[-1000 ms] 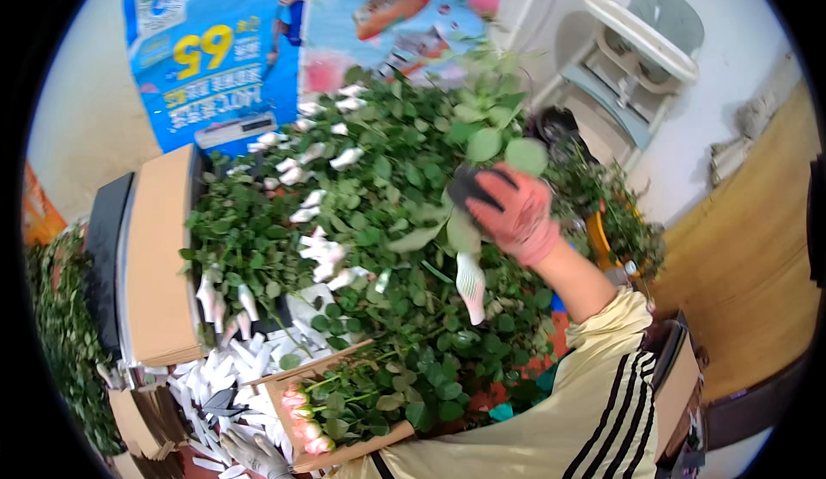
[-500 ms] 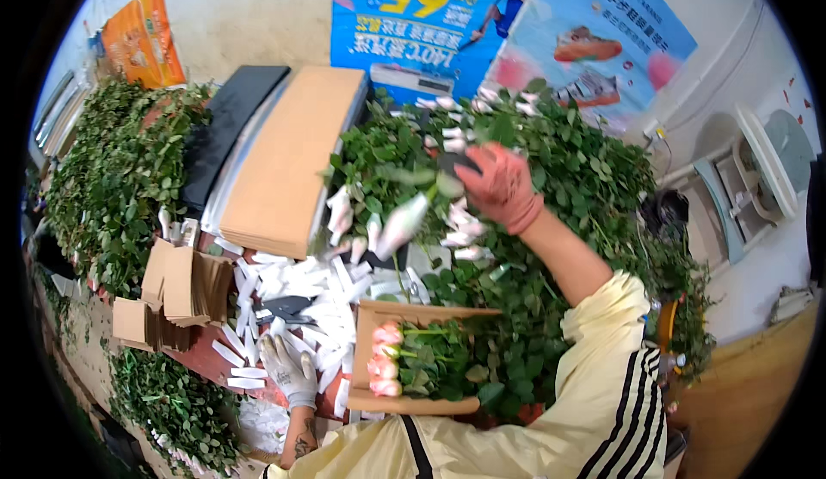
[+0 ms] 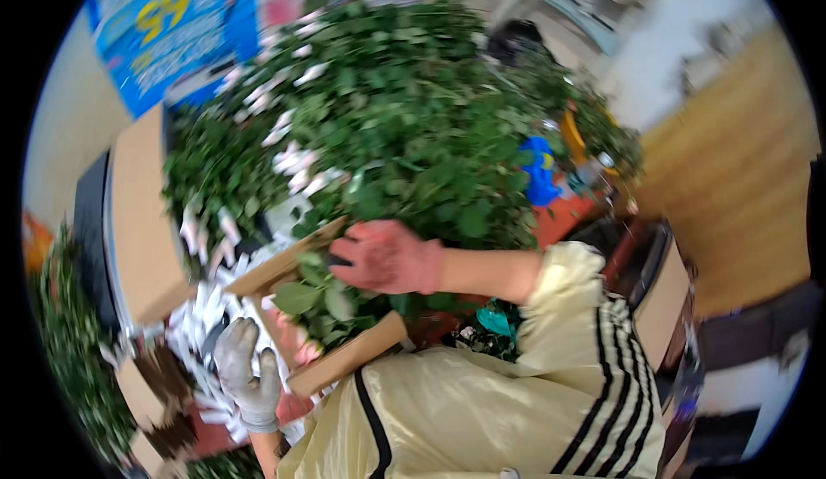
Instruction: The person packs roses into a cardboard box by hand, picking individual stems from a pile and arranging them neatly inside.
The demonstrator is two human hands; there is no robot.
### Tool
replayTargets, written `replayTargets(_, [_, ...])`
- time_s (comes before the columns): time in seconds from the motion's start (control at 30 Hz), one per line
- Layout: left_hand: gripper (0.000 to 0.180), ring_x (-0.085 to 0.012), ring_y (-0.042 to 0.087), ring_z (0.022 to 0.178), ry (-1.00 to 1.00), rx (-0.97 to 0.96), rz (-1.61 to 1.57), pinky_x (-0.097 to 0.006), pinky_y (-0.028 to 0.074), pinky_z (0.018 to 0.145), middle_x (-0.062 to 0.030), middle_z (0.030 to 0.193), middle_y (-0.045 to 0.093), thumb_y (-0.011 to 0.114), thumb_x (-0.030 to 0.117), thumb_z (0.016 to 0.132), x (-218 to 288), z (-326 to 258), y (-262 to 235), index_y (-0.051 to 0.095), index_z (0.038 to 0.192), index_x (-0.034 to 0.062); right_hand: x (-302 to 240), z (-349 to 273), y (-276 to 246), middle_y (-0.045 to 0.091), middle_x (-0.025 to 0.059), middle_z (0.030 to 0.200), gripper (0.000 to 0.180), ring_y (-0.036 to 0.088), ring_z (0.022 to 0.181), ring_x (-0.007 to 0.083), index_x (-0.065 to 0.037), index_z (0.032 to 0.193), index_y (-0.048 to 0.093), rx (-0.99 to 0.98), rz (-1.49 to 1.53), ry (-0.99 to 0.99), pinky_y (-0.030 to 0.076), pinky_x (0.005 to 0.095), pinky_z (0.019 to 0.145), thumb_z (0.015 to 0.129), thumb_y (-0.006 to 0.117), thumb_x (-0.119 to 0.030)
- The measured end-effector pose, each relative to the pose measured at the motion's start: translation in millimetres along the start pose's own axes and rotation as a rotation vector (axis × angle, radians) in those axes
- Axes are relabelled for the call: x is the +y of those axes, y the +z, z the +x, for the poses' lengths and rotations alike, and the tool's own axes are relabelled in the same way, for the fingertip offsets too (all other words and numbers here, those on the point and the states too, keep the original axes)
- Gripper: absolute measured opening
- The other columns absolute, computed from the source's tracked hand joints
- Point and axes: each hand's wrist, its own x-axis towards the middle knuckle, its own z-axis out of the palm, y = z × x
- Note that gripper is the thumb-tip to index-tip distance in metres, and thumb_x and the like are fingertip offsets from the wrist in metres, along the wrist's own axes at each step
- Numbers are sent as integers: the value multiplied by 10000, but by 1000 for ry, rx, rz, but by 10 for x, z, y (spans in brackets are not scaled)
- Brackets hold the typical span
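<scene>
My right hand (image 3: 387, 257), in a red-pink glove, is closed over a cardboard tray (image 3: 348, 360) at its leafy side. A small dark thing shows at its fingers; motion smears it and I cannot make out its kind. Inside the tray lie pink roses (image 3: 303, 348), heads toward the left end, with green leaves (image 3: 331, 296) under and beside my right hand. My left hand (image 3: 248, 374), in a pale grey glove, is just left of the tray. Its thumb and fingers stand apart and hold nothing, near scattered white paper-like strips (image 3: 200, 317).
A big heap of leafy rose stems (image 3: 404, 109) covers the table behind, with white-wrapped buds (image 3: 297, 160) along its left side. Stacked cardboard sheets (image 3: 142, 221) stand at left, folded brown cardboard pieces (image 3: 159, 384) nearer. A blue object (image 3: 540, 173) sits at the right.
The view has swung right. My right hand has come from the far heap back to the tray; the wrapped bud seen near it is no longer there. My left hand has lifted off the strips.
</scene>
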Motion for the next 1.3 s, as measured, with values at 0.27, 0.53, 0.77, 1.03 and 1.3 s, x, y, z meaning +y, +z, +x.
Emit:
replayTargets(0.27, [432,-373,434,1174,34,-362,150,-435,317,1009,-212,1240,487,580,93,755,-27,359,553,517,1167,-19,0,-149,256,552,68,900,72,582,798,226,-130,807,540,-48,-445,122,462,321,634,746,527,-166])
replayTargets(0.53, [403,-391,479,1069,-73,-278,217,-461,350,943,-214,1130,525,618,115,738,-209,421,695,528,1106,-22,2,-187,237,574,84,938,143,597,826,241,-120,861,575,-24,-308,149,470,345,742,725,557,-159])
replayTargets(0.77, [354,-306,532,940,15,-192,127,-387,434,810,-138,976,536,672,56,675,120,504,541,582,1012,-9,-136,-294,89,567,83,999,176,571,902,240,-137,901,609,210,-297,210,451,333,779,740,558,-184])
replayTargets(1.03, [372,-257,556,700,-148,-279,123,-345,446,647,-113,761,573,681,67,656,242,498,298,635,1024,32,-563,-204,-76,562,104,1053,280,563,893,251,-134,975,581,531,-374,155,453,360,752,727,594,-262])
replayTargets(1.3, [383,-228,621,825,-257,-238,-87,-308,492,718,-125,921,636,689,77,715,-46,383,243,611,1087,30,-601,184,332,555,68,1063,424,583,842,227,-126,1077,560,-10,-289,187,457,346,705,700,657,-293])
